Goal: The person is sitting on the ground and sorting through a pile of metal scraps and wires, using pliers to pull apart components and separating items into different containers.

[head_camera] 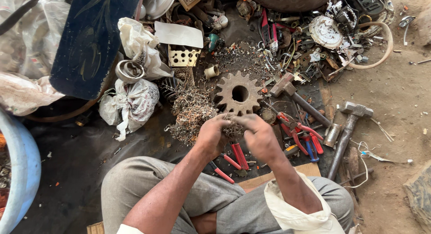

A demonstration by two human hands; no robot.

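Both hands meet over the dark ground sheet (81, 171): the left hand (211, 137) and the right hand (260, 137) are closed around one small clump of tangled wire (233, 130), held between them, it seems for pulling apart. Just beyond lies a rusty gear wheel (238, 94), beside a bigger wire pile (191, 112). Two hammers (348, 126) and red-handled pliers (298, 130) lie within reach at right.
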